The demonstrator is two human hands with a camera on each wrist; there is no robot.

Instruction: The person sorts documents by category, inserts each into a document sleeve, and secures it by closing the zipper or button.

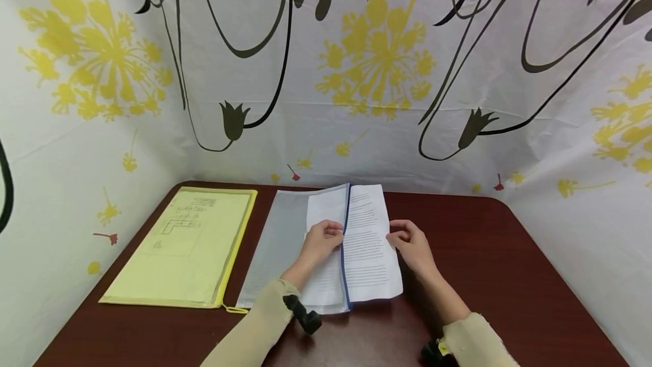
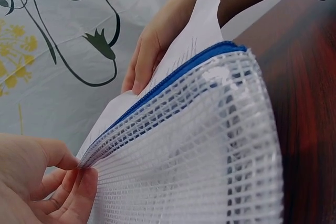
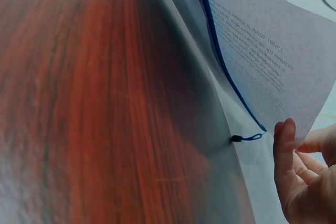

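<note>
A clear mesh folder (image 1: 270,248) with a blue zipper edge (image 2: 157,88) lies on the table, printed sheets (image 1: 364,242) partly inside it and partly sticking out past its right edge. My left hand (image 1: 321,242) pinches the folder's edge by the zipper; in the left wrist view the thumb and fingers of that hand (image 2: 52,182) meet on the mesh. My right hand (image 1: 414,247) pinches the right edge of the paper, which the right wrist view shows between thumb and fingers of the hand (image 3: 307,169). A blue zipper pull (image 3: 251,138) hangs at the zipper's end.
On the left of the dark red table (image 1: 474,254) lies a yellow zip folder (image 1: 173,248) with a drawing visible inside, its yellow pull cord (image 1: 235,310) near the clear folder's lower corner. Patterned white fabric (image 1: 285,84) stands behind and on both sides.
</note>
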